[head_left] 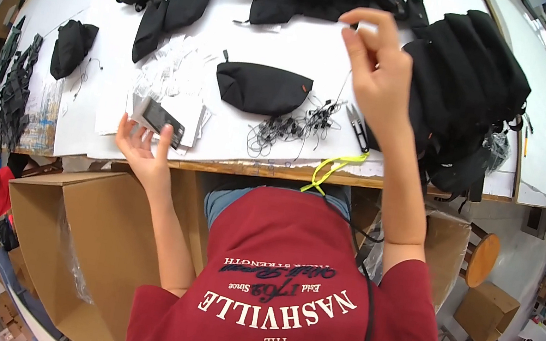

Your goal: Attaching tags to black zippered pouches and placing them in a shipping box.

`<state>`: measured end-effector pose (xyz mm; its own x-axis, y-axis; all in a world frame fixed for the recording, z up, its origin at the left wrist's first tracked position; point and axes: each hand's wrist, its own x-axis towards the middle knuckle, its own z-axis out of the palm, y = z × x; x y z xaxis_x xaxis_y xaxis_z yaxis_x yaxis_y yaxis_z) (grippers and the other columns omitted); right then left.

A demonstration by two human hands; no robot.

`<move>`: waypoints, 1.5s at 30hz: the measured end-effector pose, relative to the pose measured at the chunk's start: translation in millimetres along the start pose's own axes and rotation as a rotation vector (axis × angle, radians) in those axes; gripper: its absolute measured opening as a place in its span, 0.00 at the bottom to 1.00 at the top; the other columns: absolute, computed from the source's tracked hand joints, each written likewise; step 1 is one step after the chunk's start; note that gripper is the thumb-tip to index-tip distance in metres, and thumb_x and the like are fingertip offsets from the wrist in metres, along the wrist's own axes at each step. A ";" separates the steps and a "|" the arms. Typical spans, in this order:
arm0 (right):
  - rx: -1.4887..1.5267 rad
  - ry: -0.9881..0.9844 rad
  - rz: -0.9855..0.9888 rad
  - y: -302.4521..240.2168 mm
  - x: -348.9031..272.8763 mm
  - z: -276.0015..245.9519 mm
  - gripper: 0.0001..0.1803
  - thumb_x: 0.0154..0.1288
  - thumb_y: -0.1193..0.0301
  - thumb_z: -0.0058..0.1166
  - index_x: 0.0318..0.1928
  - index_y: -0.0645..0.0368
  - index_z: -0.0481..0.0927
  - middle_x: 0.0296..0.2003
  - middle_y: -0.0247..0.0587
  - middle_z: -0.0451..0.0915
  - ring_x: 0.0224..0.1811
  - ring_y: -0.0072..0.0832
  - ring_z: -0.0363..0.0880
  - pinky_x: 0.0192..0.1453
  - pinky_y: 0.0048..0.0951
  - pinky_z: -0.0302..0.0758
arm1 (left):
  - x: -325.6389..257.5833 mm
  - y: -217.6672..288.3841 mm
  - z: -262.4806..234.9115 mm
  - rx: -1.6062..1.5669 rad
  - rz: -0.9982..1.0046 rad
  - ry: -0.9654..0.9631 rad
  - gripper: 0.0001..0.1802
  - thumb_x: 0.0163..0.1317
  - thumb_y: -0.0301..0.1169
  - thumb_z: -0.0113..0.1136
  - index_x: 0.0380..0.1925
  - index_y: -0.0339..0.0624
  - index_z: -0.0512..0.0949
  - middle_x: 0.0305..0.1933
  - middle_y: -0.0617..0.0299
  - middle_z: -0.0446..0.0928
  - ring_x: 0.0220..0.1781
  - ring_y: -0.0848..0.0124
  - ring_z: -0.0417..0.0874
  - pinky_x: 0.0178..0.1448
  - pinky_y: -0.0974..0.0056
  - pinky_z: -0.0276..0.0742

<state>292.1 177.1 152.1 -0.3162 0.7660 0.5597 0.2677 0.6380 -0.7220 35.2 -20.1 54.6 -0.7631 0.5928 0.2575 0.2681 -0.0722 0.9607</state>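
Black-and-white, flat rectangular card (165, 122) sits in the left hand (148, 159), its grip closed on the lower end, at the near edge of the white-topped counter (106, 76). It looks light, thin and bendable; edges suit holding. Raised right hand (386, 75): fingertips close together, contents unclear.

Worn on the person's head, the left camera of a side-by-side pair looks steeply down through a wide fisheye lens: the red shirt (290, 244) nearest, left hand (146, 150) and right hand (382, 77) close, the white tabletop (306, 51) stretching away toward the far side.
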 end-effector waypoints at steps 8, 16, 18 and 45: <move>-0.084 -0.198 0.230 24.1 -23.3 12.6 0.09 0.72 0.71 0.37 0.49 0.61 0.65 0.13 0.43 0.67 0.18 0.41 0.71 0.28 0.39 0.65 | -17.8 10.9 23.4 -0.121 -0.063 -0.272 0.44 0.52 0.26 0.70 0.66 0.41 0.56 0.60 0.54 0.59 0.55 0.66 0.69 0.60 0.61 0.67; 0.211 -0.042 0.073 -8.1 -6.4 -14.1 0.07 0.70 0.75 0.45 0.46 0.60 0.65 0.17 0.29 0.62 0.18 0.16 0.57 0.24 0.23 0.56 | -37.3 29.0 52.0 -0.242 -0.074 -0.430 0.45 0.51 0.22 0.69 0.67 0.38 0.55 0.59 0.54 0.60 0.54 0.68 0.71 0.61 0.63 0.68; 0.309 -0.022 0.040 -13.9 -4.9 -16.1 0.08 0.67 0.75 0.51 0.43 0.59 0.67 0.16 0.27 0.58 0.19 0.13 0.52 0.24 0.19 0.52 | -41.9 30.1 54.2 -0.248 -0.077 -0.438 0.45 0.51 0.21 0.69 0.67 0.38 0.54 0.59 0.54 0.60 0.54 0.68 0.71 0.61 0.63 0.68; 0.165 -0.220 0.282 11.9 -43.1 -26.9 0.14 0.60 0.81 0.56 0.47 0.61 0.73 0.26 0.30 0.80 0.20 0.11 0.69 0.25 0.16 0.63 | -56.1 52.3 45.3 0.027 -0.256 -0.718 0.38 0.58 0.29 0.66 0.65 0.40 0.58 0.57 0.51 0.65 0.51 0.66 0.77 0.59 0.61 0.71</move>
<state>333.4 153.8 130.4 -0.4433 0.8629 0.2426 0.2277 0.3702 -0.9006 118.7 -20.8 85.8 -0.2358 0.9652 -0.1128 0.1558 0.1521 0.9760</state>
